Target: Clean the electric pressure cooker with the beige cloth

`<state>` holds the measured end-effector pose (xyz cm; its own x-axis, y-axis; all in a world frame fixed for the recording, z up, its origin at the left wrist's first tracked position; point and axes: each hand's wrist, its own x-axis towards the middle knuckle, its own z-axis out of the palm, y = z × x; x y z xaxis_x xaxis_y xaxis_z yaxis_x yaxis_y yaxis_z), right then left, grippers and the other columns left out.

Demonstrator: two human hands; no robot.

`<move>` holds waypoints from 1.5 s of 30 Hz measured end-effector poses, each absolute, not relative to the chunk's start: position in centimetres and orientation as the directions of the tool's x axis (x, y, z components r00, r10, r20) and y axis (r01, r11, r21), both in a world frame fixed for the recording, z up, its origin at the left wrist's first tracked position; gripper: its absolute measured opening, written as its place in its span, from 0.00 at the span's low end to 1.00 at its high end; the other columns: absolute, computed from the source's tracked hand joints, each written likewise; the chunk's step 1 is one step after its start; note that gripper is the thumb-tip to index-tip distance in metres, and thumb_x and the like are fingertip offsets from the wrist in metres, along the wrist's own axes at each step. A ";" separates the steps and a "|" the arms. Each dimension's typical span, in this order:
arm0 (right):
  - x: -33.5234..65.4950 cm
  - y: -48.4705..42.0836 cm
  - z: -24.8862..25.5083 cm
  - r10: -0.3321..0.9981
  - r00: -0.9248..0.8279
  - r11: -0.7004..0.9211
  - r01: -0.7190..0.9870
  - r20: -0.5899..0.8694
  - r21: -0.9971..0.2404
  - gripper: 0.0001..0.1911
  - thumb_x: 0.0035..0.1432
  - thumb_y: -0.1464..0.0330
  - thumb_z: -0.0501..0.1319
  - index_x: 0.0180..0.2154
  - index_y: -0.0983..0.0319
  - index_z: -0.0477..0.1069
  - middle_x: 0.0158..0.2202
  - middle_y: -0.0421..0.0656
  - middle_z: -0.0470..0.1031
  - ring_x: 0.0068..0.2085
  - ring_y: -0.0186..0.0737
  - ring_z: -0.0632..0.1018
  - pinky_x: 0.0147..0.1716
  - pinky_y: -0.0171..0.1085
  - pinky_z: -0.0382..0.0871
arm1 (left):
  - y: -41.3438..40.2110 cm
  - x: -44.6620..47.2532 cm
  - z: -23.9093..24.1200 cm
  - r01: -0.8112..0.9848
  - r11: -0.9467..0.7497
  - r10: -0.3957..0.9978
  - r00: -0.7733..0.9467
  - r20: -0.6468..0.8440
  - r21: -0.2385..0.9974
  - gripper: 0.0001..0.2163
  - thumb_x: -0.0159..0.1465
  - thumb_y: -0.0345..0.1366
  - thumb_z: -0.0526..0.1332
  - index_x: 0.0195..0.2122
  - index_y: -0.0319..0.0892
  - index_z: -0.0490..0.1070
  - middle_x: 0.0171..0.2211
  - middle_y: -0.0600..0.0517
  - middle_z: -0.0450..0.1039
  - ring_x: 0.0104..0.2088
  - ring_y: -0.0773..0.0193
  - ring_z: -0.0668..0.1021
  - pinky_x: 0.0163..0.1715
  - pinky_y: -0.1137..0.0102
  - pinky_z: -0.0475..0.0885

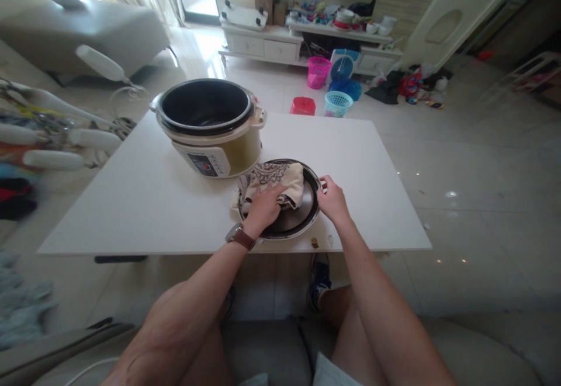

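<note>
On the white table lies a round pot lid with its metal inner side up and a dark sealing ring around it. A folded cream cloth with a dark pattern covers part of it. My left hand, with a watch at the wrist, presses on the cloth, its fingers closed on the fabric. Pinching the lid's right rim is my right hand. Behind the lid, to the left, stands an electric pressure cooker, uncovered, with a dark inner pot.
Two small scraps lie near the front edge of the white table. Beyond it are a pink basket, a light-blue basket and a red stool. A white fan stands at the left.
</note>
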<state>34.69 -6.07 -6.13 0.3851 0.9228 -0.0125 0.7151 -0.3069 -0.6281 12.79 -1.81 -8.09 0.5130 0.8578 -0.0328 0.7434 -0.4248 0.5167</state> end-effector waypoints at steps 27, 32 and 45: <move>35.0 -5.8 -6.5 0.917 0.398 -0.324 0.725 -0.014 -0.608 0.17 0.62 0.72 0.55 0.50 0.56 0.74 0.40 0.45 0.81 0.35 0.45 0.78 0.40 0.40 0.70 | -2.8 12.3 -7.1 0.542 -0.559 0.642 0.762 -0.086 0.627 0.42 0.54 0.15 0.51 0.68 0.49 0.73 0.72 0.50 0.68 0.77 0.51 0.61 0.75 0.40 0.54; 35.2 -5.6 -6.6 0.915 0.402 -0.334 0.715 -0.031 -0.614 0.19 0.63 0.72 0.55 0.53 0.56 0.74 0.42 0.47 0.81 0.36 0.46 0.78 0.41 0.41 0.71 | -3.0 11.8 -6.2 0.517 -0.557 0.609 0.786 -0.103 0.650 0.41 0.54 0.16 0.52 0.67 0.48 0.75 0.69 0.51 0.71 0.75 0.56 0.64 0.75 0.52 0.61; 35.4 -5.4 -7.1 0.912 0.410 -0.333 0.714 -0.018 -0.616 0.19 0.63 0.70 0.56 0.54 0.57 0.74 0.42 0.47 0.81 0.36 0.46 0.79 0.45 0.43 0.73 | -3.1 11.3 -5.5 0.602 -0.549 0.666 0.734 -0.131 0.580 0.28 0.64 0.26 0.58 0.62 0.52 0.80 0.56 0.47 0.84 0.58 0.51 0.83 0.62 0.61 0.74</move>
<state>35.38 -5.43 -7.08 0.4103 0.9118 -0.0179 0.7141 -0.3334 -0.6156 11.33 -3.13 -5.48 0.7341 0.6663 -0.1310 0.6018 -0.5490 0.5801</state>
